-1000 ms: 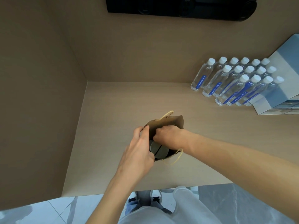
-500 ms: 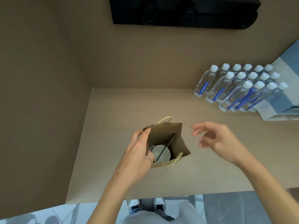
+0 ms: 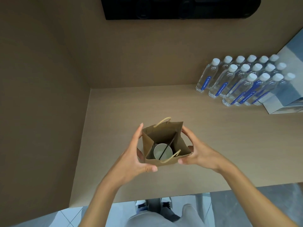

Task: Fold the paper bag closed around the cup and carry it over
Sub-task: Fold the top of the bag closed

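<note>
Head view, open paper bag (image 3: pixel 161 133) between hands, left hand (image 3: pixel 131 154), right hand (image 3: pixel 199 152) clasping its sides

Your paper bag (image 3: pixel 161 136) stands on the counter (image 3: pixel 213 145) between your left hand (image 3: pixel 136 154) and right hand (image 3: pixel 196 149), cup (image 3: pixel 161 152) inside; bottles (image 3: pixel 242 81) stand behind, far right

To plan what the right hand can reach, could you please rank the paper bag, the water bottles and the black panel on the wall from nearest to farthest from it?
1. Paper bag: touching the right hand.
2. Water bottles: far right of the counter.
3. Black panel: high on the back wall.
</note>
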`<state>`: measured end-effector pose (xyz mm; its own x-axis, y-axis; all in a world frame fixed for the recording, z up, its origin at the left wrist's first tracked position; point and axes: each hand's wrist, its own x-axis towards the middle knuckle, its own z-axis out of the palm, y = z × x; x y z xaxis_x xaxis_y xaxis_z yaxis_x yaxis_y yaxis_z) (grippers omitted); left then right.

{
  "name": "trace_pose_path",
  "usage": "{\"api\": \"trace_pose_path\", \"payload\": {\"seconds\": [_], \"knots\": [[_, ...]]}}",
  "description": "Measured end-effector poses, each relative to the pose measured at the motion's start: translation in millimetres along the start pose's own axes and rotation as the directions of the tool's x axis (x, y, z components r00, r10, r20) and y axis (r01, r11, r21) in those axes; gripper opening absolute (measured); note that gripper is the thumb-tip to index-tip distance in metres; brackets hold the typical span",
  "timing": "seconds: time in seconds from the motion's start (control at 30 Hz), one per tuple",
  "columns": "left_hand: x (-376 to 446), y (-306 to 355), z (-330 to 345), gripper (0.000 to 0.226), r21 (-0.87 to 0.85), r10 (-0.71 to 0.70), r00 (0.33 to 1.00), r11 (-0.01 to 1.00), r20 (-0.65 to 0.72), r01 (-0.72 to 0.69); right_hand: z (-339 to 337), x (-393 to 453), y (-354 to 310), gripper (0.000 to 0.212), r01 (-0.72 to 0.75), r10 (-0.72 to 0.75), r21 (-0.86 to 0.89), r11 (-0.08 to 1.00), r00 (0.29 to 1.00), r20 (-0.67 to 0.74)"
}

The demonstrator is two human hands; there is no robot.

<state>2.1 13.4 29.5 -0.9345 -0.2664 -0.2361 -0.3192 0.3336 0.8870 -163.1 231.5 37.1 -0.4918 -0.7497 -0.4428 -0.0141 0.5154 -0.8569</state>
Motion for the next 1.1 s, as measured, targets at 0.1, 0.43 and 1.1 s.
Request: {"api": "trace_pose_path", "payload": {"seconds": [0.1,0.43,1.1], "knots": [[9.0,-5.0,7.2,0.118,-0.008,-0.075,0.996,0.997,-0.045,0.074,-2.0,4.2,3.3,0.097,0.022,-0.021,0.047,0.999,1.000,-0.011],[27.2,-17.2,13.1,0.038,-0.171,0.050,0.973,0.981,-0.226,-0.090,15.1,27.3,5.6,0.026,0.214,-0.142,0.156,0.964,0.914,-0.379],[32.1,-10.8,18.2,0.024,-0.642,-0.222,0.935,0.767,-0.275,-0.006,22.9,21.3,-5.6,0.013,0.108,0.055,0.440,0.891,0.938,-0.342]]}}
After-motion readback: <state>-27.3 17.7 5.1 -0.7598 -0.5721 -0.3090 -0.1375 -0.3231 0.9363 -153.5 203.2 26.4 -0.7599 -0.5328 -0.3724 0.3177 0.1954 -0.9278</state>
